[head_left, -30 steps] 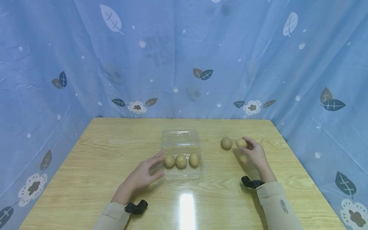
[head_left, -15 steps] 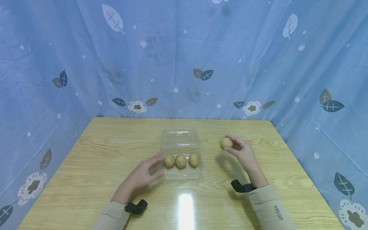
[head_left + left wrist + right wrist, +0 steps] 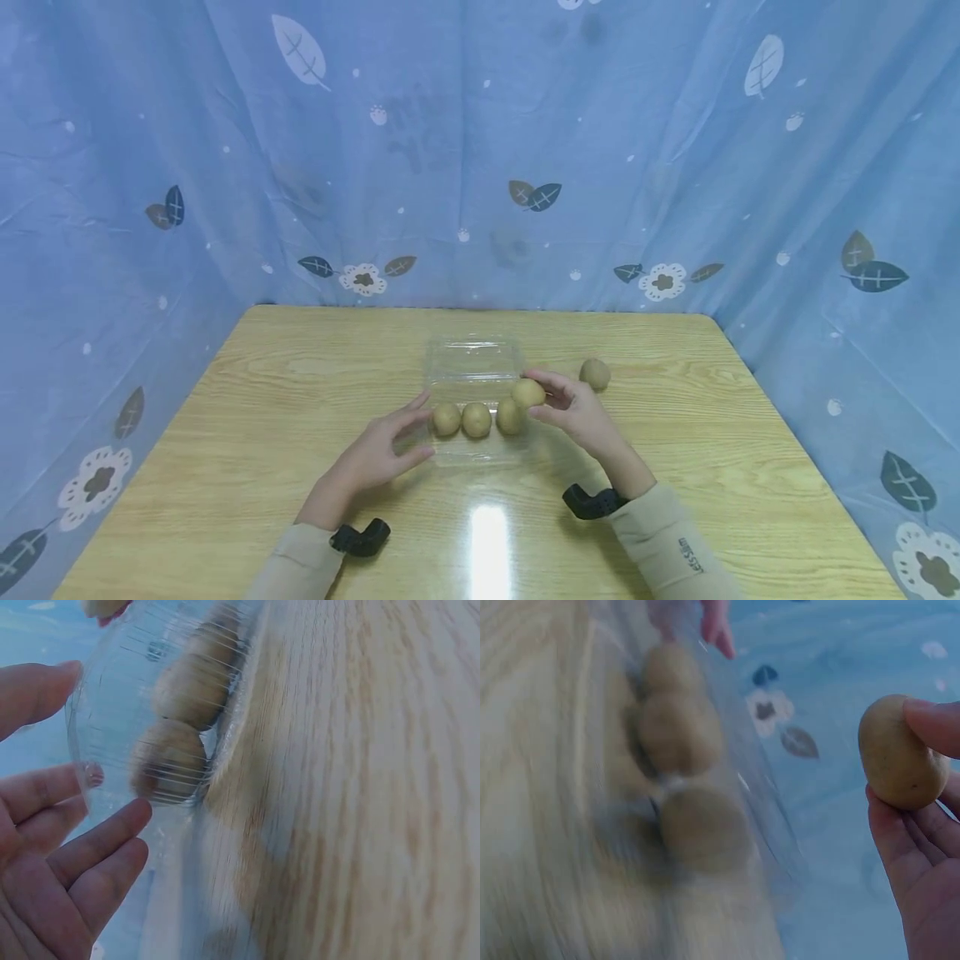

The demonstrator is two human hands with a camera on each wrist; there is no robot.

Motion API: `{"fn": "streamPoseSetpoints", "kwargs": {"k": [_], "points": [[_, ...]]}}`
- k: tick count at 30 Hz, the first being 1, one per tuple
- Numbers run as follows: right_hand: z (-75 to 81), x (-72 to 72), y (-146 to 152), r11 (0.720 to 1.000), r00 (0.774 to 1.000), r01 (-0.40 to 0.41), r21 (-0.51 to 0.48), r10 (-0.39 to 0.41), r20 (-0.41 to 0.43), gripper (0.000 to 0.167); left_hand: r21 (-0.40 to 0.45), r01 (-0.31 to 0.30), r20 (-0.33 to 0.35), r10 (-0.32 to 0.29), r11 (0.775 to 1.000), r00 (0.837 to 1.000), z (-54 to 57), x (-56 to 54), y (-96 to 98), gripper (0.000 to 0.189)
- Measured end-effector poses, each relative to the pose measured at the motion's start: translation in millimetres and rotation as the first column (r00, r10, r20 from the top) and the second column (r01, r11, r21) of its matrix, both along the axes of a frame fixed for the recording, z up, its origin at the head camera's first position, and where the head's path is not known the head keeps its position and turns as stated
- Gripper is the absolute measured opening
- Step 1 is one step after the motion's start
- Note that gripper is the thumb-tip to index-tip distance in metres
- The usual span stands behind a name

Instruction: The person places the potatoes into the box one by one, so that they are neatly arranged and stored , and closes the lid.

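Observation:
A clear plastic clamshell box [image 3: 480,457] lies with its lid folded back on the table. Three potatoes [image 3: 476,420] sit in a row inside it. My left hand [image 3: 378,450] rests at the box's left edge, thumb and fingers spread and fairly straight, fingertips right at the plastic wall [image 3: 112,682]. Between thumb and fingers, my right hand [image 3: 581,417] holds another potato [image 3: 901,754] above the box's right end. In the head view this potato overlaps the rightmost one in the box. One more potato [image 3: 596,374] lies on the table beyond the right hand.
The wooden table [image 3: 315,367] is bounded at the back and sides by a blue patterned curtain [image 3: 465,150]. A bright light reflection shows on the tabletop near the front. Each wrist carries a black camera mount [image 3: 592,502].
My right hand has lifted a potato from the right side of the table and carried it left to the box. The left hand has stayed at the box's edge.

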State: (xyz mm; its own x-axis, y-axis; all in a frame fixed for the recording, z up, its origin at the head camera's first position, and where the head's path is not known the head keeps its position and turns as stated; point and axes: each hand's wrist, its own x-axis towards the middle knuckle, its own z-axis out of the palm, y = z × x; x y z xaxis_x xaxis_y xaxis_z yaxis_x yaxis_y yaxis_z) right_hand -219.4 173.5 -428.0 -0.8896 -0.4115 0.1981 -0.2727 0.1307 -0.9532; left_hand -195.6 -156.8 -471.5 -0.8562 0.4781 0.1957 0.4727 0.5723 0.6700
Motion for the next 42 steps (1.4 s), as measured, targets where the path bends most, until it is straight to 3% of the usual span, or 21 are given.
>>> {"fn": "streamPoseSetpoints", "kwargs": {"k": [13,16,22,27,35,42], "points": [[-13.1,1.0,-41.6,0.98,0.989,-0.147,0.135,0.146,0.017,0.052,0.035,0.024,0.021,-0.025,0.999,0.999,-1.5,-2.2,8.1,0.058],[-13.6,1.0,-50.6,0.968,0.982,-0.191,0.161,0.188,0.035,0.052,0.033,0.027,0.024,-0.028,0.999,0.999,-0.9,-1.6,7.1,0.058],[-14.1,-1.1,-62.4,0.928,0.957,-0.267,0.26,0.287,-0.041,0.05,0.03,0.023,0.032,-0.024,0.999,0.999,-0.4,-1.9,5.2,0.059],[-14.9,-1.8,-68.0,0.904,0.951,-0.285,0.318,0.307,-0.02,0.049,0.037,0.025,0.028,-0.026,0.999,0.999,0.9,-1.4,4.1,0.06],[-15.2,-5.5,-75.6,0.888,0.946,-0.316,0.333,0.321,0.041,0.048,0.021,0.013,0.007,-0.013,1.0,1.0,0.7,-2.3,2.4,0.059],[-15.2,-6.8,-79.1,0.864,0.934,-0.347,0.365,0.355,0.047,0.047,0.011,0.009,0.01,-0.009,1.0,1.0,-0.6,-2.1,-0.1,0.058]]}}
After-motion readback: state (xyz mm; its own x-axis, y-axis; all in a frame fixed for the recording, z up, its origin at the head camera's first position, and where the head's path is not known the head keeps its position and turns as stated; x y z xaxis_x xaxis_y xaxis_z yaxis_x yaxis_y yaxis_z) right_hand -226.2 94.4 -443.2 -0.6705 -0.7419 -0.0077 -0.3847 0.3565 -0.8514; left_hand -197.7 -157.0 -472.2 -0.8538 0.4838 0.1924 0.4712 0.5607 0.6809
